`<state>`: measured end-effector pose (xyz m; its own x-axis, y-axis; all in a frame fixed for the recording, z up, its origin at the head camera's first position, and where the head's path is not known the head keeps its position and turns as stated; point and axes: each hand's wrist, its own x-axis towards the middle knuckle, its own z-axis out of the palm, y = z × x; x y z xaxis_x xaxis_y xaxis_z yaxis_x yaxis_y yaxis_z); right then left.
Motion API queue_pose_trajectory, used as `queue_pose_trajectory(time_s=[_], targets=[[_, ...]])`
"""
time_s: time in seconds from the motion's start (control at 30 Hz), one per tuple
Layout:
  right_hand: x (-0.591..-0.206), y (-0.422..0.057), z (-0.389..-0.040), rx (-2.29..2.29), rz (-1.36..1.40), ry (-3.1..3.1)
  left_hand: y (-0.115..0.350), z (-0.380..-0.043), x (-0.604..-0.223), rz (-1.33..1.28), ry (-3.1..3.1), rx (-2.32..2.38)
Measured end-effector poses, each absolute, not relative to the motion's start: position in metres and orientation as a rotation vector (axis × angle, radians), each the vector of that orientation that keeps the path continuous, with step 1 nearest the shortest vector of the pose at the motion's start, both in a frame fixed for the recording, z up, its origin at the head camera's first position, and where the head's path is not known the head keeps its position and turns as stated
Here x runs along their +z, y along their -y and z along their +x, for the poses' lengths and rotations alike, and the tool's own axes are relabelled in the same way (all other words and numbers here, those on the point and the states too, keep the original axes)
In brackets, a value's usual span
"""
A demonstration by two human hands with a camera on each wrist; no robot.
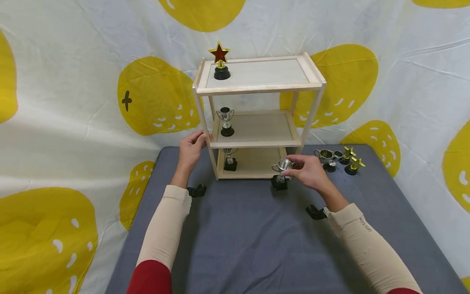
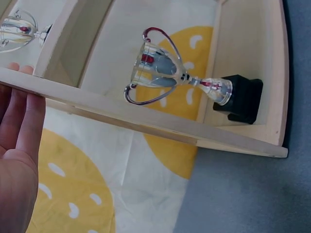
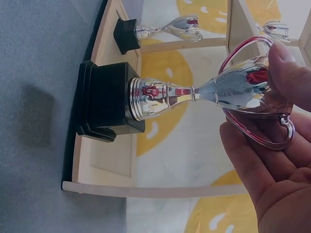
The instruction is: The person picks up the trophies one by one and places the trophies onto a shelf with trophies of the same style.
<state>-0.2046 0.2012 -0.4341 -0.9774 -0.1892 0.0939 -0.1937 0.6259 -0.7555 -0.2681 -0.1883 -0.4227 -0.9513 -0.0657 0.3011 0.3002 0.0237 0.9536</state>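
Observation:
A silver trophy cup [image 1: 284,165] with a square black base is pinched at its bowl by my right hand [image 1: 308,171], in front of the lower right of a three-tier wooden shelf [image 1: 257,143]. In the right wrist view the thumb lies on the bowl of the cup [image 3: 243,87], with fingers by a handle. My left hand [image 1: 191,151] holds the shelf's left post, its fingers [image 2: 29,121] passing behind the wood. Another silver cup [image 2: 158,70] stands on the bottom tier at the left; a round-based cup [image 1: 225,118] stands on the middle tier.
A red-and-gold star trophy [image 1: 220,61] stands on the top tier at the left. Right of the shelf, silver cups [image 1: 326,156] and gold star trophies [image 1: 354,165] stand on the grey cloth [image 1: 235,237]. A patterned curtain [image 1: 95,53] hangs close behind.

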Motion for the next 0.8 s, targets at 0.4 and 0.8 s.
queue_pose_trajectory(time_s=[0.4, 0.8], targets=[[-0.436, -0.189, -0.208, 1.343, 0.336, 2.843, 0.188, -0.270, -0.424, -0.226, 2.041, -2.004], [-0.439, -0.180, -0.210, 1.363, 0.380, 2.838, 0.189, -0.270, -0.424, -0.262, 2.038, -2.011]])
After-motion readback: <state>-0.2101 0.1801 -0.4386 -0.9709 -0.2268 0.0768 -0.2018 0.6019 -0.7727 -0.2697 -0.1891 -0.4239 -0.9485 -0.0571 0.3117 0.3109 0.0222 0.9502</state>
